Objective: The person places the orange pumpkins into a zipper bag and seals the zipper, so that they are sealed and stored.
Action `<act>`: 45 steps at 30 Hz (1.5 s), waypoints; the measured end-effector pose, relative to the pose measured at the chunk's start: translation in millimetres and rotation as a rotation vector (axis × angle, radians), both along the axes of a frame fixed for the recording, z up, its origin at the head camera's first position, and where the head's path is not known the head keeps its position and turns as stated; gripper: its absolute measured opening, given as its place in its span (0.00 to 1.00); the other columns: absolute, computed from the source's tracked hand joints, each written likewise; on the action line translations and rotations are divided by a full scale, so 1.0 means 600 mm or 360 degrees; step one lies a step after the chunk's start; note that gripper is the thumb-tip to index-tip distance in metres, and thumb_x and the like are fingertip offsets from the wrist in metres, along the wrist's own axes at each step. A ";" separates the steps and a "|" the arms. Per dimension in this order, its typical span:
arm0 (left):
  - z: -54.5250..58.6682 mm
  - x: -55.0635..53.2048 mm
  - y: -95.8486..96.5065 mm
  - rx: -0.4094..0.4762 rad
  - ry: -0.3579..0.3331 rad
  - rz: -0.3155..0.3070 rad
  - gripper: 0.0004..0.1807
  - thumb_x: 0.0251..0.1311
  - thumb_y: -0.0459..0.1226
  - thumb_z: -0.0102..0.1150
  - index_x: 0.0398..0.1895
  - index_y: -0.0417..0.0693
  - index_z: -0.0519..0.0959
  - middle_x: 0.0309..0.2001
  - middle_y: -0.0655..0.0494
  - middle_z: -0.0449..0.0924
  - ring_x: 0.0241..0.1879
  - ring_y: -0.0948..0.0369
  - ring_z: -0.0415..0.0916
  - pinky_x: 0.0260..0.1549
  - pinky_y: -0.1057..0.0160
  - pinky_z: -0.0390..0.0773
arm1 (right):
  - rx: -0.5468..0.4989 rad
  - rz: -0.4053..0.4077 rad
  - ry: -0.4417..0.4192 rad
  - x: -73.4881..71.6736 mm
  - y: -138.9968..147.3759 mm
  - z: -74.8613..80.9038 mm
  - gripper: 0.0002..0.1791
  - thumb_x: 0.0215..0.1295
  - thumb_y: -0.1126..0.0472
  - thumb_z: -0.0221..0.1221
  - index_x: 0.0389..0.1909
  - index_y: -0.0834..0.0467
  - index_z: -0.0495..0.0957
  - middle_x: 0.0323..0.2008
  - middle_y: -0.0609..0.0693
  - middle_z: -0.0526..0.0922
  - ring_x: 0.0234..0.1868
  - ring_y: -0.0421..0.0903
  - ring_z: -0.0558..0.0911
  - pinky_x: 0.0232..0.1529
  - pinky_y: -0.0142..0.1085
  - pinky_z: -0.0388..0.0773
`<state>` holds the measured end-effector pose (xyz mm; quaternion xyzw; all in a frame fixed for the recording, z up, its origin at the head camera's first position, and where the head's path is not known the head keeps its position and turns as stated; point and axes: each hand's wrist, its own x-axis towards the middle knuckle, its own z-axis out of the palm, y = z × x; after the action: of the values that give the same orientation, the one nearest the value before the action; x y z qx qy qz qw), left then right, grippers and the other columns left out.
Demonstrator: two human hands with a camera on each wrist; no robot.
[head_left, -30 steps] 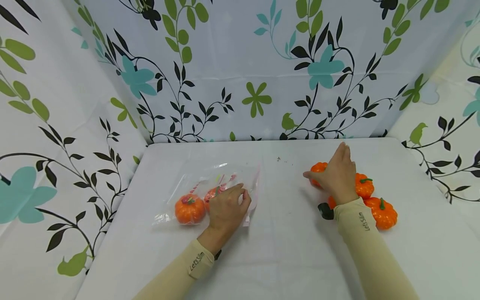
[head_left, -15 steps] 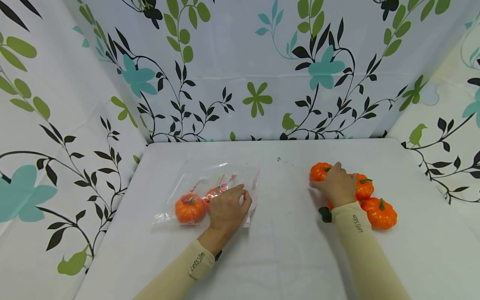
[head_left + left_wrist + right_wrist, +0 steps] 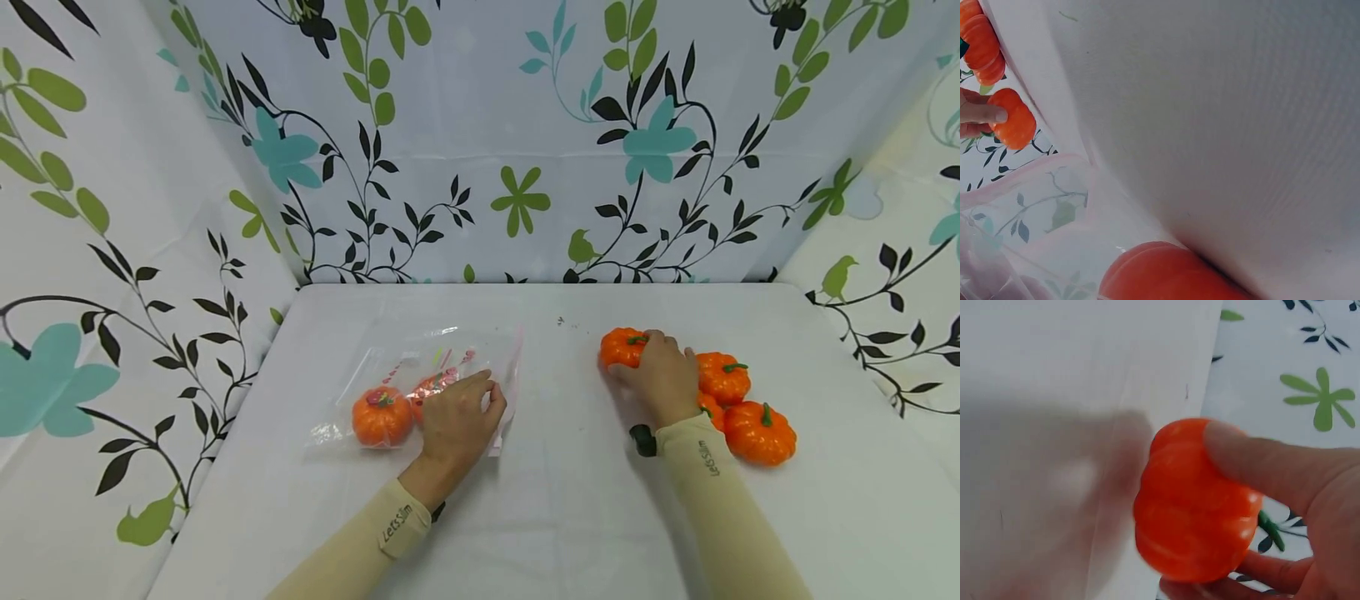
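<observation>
My right hand (image 3: 658, 379) grips a small orange pumpkin (image 3: 622, 347) with a green stem. In the right wrist view the thumb presses one side of that pumpkin (image 3: 1194, 506), with fingers curled under the other. My left hand (image 3: 460, 417) pinches the right part of a clear plastic bag (image 3: 345, 375) with pink print, near its pink-edged opening. Inside the bag lie an orange pumpkin (image 3: 382, 417) and a second pumpkin (image 3: 424, 390), partly hidden by the print and the left hand. The left wrist view shows the bag's pink edge (image 3: 997, 187) standing raised.
Beside my right forearm are more orange pumpkins: a rear one (image 3: 723, 378), a front one (image 3: 761, 433) and one partly covered by the wrist (image 3: 709, 410). Everything rests on a white table (image 3: 555, 517). A leaf-patterned cloth (image 3: 450, 125) hangs behind it.
My right hand came down onto the back-left pumpkin, closed around it and moved it slightly left, away from the others. The left hand keeps its pinch on the bag.
</observation>
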<state>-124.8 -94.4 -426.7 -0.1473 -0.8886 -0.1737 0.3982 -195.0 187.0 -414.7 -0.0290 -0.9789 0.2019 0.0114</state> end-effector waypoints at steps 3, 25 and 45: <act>0.000 0.000 0.001 0.0008 0.0001 -0.0009 0.08 0.49 0.33 0.69 0.33 0.40 0.90 0.33 0.52 0.89 0.28 0.56 0.87 0.15 0.60 0.80 | -0.0170 0.0104 -0.0009 0.002 -0.013 -0.005 0.46 0.61 0.46 0.69 0.69 0.70 0.63 0.58 0.71 0.74 0.56 0.68 0.73 0.64 0.62 0.65; 0.001 0.003 0.001 0.0027 -0.0005 -0.0099 0.04 0.52 0.33 0.67 0.28 0.44 0.89 0.38 0.50 0.89 0.33 0.56 0.88 0.19 0.61 0.83 | -0.0339 0.0710 0.0208 0.031 -0.174 -0.048 0.40 0.53 0.43 0.74 0.63 0.59 0.76 0.54 0.52 0.83 0.49 0.50 0.83 0.52 0.44 0.80; 0.001 0.008 0.003 0.0088 0.0047 -0.0205 0.02 0.53 0.33 0.68 0.29 0.43 0.88 0.35 0.51 0.89 0.30 0.56 0.88 0.23 0.61 0.84 | -0.0977 0.0674 -0.0141 0.030 -0.224 -0.052 0.41 0.58 0.63 0.70 0.72 0.60 0.65 0.53 0.57 0.82 0.45 0.49 0.84 0.42 0.41 0.83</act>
<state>-120.1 -92.4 -426.3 -0.1956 -0.8661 -0.2213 0.4034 -177.0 52.7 -446.1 0.1634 -0.8567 0.4823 -0.0822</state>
